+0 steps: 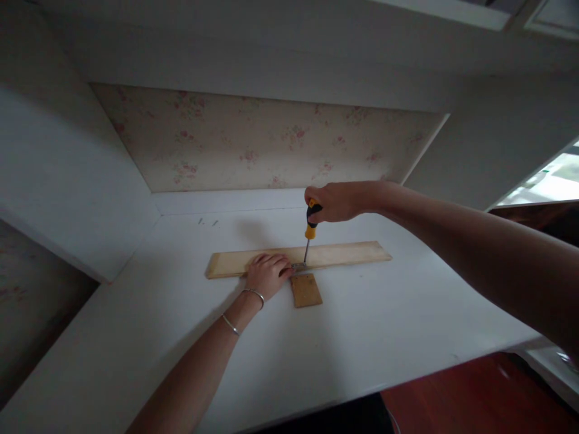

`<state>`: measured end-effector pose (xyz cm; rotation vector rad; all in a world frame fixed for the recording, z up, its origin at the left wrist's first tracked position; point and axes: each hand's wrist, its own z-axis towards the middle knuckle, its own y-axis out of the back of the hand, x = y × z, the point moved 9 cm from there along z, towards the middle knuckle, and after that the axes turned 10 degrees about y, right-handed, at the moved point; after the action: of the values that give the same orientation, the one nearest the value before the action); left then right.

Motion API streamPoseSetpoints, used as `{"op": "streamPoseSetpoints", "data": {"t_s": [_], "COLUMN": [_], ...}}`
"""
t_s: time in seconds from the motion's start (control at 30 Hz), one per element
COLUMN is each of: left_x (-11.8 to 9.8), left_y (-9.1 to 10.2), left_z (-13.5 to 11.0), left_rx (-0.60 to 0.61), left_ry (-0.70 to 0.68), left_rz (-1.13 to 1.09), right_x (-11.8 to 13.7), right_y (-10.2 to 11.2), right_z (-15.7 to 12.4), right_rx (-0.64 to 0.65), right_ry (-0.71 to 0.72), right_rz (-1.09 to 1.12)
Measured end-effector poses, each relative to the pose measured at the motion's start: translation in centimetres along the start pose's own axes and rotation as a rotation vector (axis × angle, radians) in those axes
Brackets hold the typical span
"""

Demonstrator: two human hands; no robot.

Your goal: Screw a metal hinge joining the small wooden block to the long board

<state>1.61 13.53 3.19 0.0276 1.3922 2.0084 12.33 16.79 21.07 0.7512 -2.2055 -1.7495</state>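
A long pale wooden board [346, 253] lies flat on the white surface. Across its left half, my left hand [268, 274] is closed over it, the thumb near a small metal piece [298, 265] that looks like a hinge. Wrapped round the black-and-yellow handle of a screwdriver [310, 232] is my right hand [332, 202], above the board. The screwdriver stands almost upright, its tip at the metal piece; any screw under it is too small to make out. Just in front of the board lies a small brown wooden block [306, 291] with tiny holes along its far edge.
The white surface [384, 325] runs back to a wall with floral wallpaper [271, 141]. A white side panel [67, 157] rises at the left, and a white overhang [271, 60] is above. Beyond the front edge, a red floor or surface [474, 395] shows at lower right.
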Motion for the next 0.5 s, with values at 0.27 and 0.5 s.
{"op": "streamPoseSetpoints", "data": {"t_s": [0.27, 0.5], "left_x": [0.1, 0.0], "left_y": [-0.2, -0.2], "left_z": [0.0, 0.0], "left_rx": [-0.014, -0.012], "left_ry": [0.0, -0.011], "left_rz": [0.0, -0.013], "right_x": [0.1, -1.7], "right_y": [-0.1, 0.3], "right_z": [0.0, 0.0], "right_rx": [0.023, -0.039], "right_ry": [0.033, -0.119], "right_rz": [0.005, -0.159]}}
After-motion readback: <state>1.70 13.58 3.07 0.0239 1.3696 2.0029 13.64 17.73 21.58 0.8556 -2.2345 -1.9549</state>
